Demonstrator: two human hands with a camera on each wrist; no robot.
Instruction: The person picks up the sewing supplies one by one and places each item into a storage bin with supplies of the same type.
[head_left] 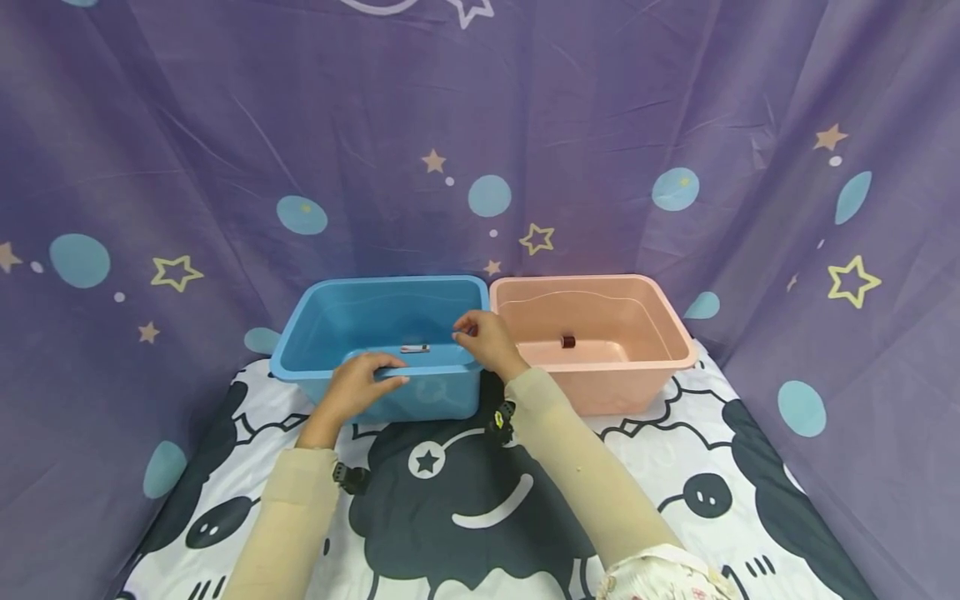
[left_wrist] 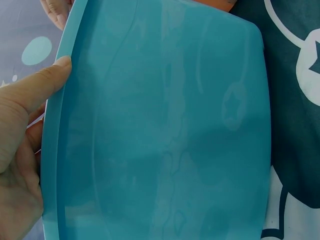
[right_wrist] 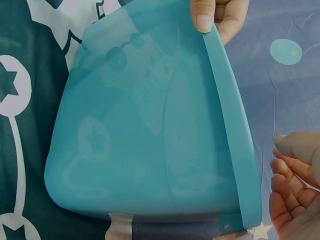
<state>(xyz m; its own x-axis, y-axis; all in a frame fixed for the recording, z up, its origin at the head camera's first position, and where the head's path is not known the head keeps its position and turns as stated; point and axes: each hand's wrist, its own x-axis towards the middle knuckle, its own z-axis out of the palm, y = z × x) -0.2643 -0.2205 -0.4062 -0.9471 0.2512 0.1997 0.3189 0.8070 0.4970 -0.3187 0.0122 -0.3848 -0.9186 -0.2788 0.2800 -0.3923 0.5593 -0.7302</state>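
Note:
The blue plastic bin (head_left: 300,367) stands on the patterned cloth, and a small, slim whitish object with a dark end (head_left: 415,348) lies on its floor. My left hand (head_left: 360,385) holds the bin's front rim, thumb outside and fingers over the inner side; the left wrist view shows the thumb on the rim (left_wrist: 52,130). Above the bin's right end hovers my right hand (head_left: 486,340), fingers loosely curled. In the right wrist view this right hand (right_wrist: 297,180) is beside the rim, apart from it, with nothing visible in its fingers.
Against the blue bin's right side stands a pink bin (head_left: 645,367) with a small dark brown cylinder (head_left: 568,342) on its floor. A purple curtain (head_left: 585,125) hangs close behind both bins. Beneath them is a black-and-white cartoon cloth (head_left: 480,500).

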